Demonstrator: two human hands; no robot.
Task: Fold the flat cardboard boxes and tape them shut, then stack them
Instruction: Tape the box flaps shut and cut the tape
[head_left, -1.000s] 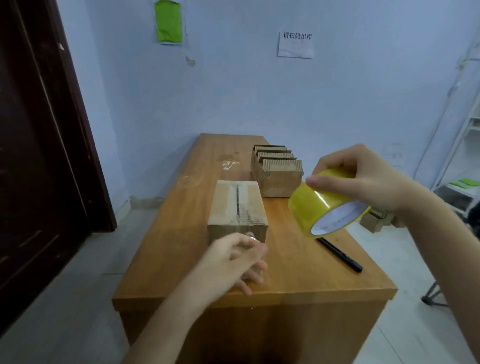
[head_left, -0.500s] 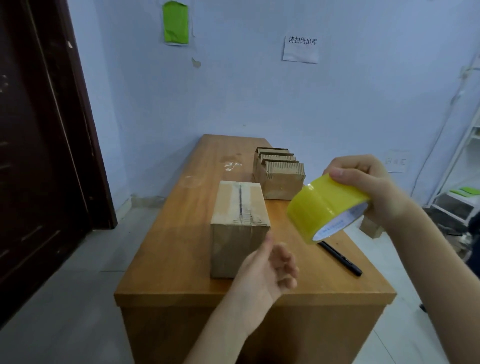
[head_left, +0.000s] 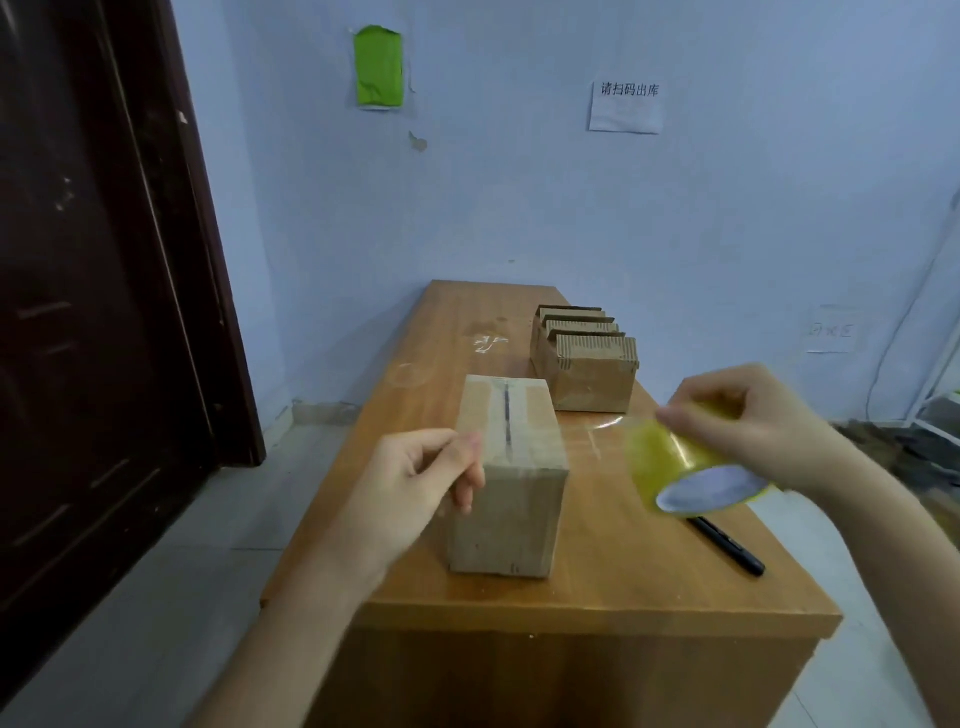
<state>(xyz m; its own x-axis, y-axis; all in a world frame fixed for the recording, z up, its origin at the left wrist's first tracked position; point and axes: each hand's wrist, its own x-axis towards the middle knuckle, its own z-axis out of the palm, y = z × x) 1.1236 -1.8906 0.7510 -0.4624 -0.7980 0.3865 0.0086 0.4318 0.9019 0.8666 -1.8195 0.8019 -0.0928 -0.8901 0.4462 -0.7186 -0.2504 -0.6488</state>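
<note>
From the head view, the right hand (head_left: 748, 421) curls its fingers (head_left: 675, 415) round the yellow tape roll (head_left: 675, 467), the left hand (head_left: 415, 483), fingers loosely curled and holding nothing, touches the folded box (head_left: 511, 467) on the surface (head_left: 597, 587) just beside them; unsteadied, the box could slide.

One taped box (head_left: 506, 470) just right of the left-hand grip; one tape roll (head_left: 675, 467) within the right-hand grip. One pen (head_left: 727, 545) below that grip, one bundle of flat boxes (head_left: 587, 364) beyond. Two papers on the wall: one green sheet (head_left: 378, 67), one white notice (head_left: 627, 106).

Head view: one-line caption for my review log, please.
Left hand touches a folded cardboard box on the table; right hand holds a yellow tape roll.
</note>
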